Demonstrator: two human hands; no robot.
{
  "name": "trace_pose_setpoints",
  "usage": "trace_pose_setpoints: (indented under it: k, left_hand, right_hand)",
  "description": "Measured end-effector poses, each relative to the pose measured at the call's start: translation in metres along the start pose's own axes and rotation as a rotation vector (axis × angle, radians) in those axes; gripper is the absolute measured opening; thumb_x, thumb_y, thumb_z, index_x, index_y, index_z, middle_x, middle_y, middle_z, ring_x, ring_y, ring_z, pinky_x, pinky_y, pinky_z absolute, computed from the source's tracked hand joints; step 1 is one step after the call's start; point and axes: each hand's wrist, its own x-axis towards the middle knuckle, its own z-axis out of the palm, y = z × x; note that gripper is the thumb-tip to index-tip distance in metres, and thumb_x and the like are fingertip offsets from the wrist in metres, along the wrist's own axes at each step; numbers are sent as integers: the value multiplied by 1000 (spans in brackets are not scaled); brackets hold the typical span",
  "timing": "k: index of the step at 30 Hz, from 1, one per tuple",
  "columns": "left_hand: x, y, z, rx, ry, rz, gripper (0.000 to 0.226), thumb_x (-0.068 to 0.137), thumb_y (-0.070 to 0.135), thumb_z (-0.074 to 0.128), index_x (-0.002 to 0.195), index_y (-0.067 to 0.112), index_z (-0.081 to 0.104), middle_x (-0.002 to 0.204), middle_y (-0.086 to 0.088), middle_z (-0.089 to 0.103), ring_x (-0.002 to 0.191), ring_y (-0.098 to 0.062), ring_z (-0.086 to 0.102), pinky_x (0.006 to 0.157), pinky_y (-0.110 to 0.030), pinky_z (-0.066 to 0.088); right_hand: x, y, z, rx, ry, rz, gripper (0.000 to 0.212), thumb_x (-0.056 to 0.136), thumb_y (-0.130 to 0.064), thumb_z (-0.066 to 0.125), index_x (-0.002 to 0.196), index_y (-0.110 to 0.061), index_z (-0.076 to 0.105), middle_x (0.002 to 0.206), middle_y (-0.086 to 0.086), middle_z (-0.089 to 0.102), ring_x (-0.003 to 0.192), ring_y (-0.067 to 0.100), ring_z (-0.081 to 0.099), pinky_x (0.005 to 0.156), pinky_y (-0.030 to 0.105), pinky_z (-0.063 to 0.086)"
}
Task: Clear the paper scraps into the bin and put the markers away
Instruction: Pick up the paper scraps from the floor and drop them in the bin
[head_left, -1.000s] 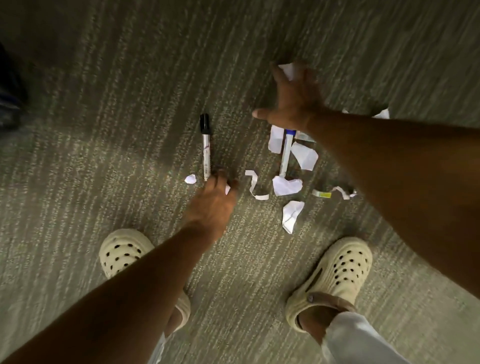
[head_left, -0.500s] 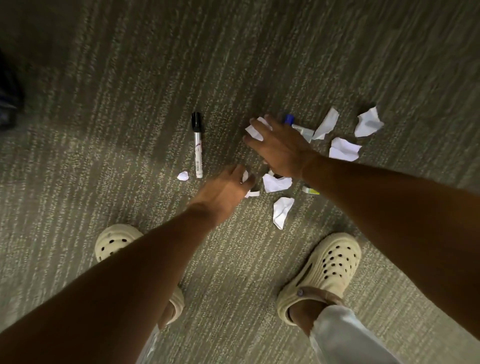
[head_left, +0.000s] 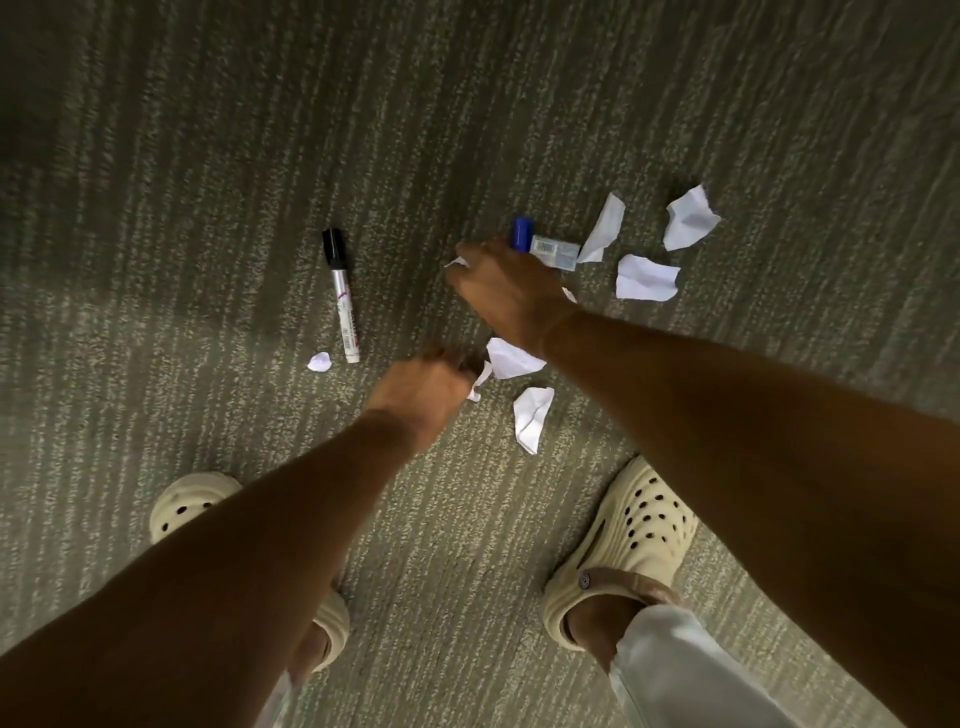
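On carpet (head_left: 675, 78), I'm fisting scraps in both hands, left hand (head_left: 421, 397) and right hand (head_left: 511, 296), bunching paper first since markers (head_left: 343, 296) are lying clear.

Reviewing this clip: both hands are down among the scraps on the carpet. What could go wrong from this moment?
1. The tiny scrap beside the black-capped marker lies apart from the main cluster and could be overlooked.
2. The right hand and left hand are each closed on a scrap; grabbing more might spill pieces.
3. The blue-capped marker sits among scraps and could be scooped up with them.
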Motion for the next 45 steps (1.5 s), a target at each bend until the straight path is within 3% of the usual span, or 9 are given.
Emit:
trace_pose_setpoints:
  k: [5,9,12,18,22,28,32,36,45]
  left_hand:
    - [7,15,-14,92,123,24,34,77,7,59,109,18,64,106,-4,67,100,-25,56,81,-37,47]
    - [22,36,-19,95,204,38,54,74,6,59,128,13,54,101,-7,69,93,-27,61,80,-37,45]
    - [33,48,-21,146,241,61,63,72,9,65,133,9,51,97,-6,71,87,-25,63,76,-34,47]
    - [67,52,-17,147,167,10,82,83,9,56,149,3,8,117,-19,62,112,-33,51,93,-43,41]
    - [74,57,-23,178,76,-11,61,85,9,51,142,5,30,121,-17,61,119,-33,48,96,-44,38]
    - [72,62,-28,189,116,40,43,83,12,56,126,13,48,133,-15,43,124,-33,37,95,-44,39]
    - [84,60,-30,180,185,18,79,73,13,72,140,16,29,146,-21,26,133,-39,28,103,-47,38]
    - [89,55,-23,170,146,59,99,73,15,76,149,17,12,156,-20,13,140,-37,21,107,-46,34]
    - [65,74,-5,-33,28,24,93,81,49,55,150,11,8,156,-19,9,144,-36,7,117,-44,16]
  right_hand:
    - [-1,30,-18,217,173,31,34,99,-8,37,128,-7,55,125,15,60,113,30,59,94,39,49]
    - [-14,83,-31,252,259,157,35,102,-15,33,126,-5,56,120,17,62,107,30,60,91,39,48]
    - [-21,122,-27,130,188,160,34,99,-7,42,130,-2,53,128,23,58,116,36,56,100,44,46]
    - [-31,139,1,-16,-6,14,46,92,1,52,137,-2,44,139,21,49,127,36,47,106,47,41]
    - [-53,137,16,-82,-48,-19,43,92,1,46,134,-3,47,138,19,49,125,35,48,103,47,41]
    - [-95,146,19,38,10,-47,47,65,-18,68,112,-11,61,115,13,62,104,33,58,87,45,46]
    - [-96,165,26,121,169,165,67,61,-33,73,121,-15,49,133,21,47,118,41,46,94,49,43]
    - [-81,181,39,242,46,390,100,67,-59,73,146,-26,22,154,25,16,137,50,22,109,59,32]
    - [-90,141,50,75,-45,21,71,79,-58,61,140,-27,44,154,17,27,140,42,25,110,55,29]
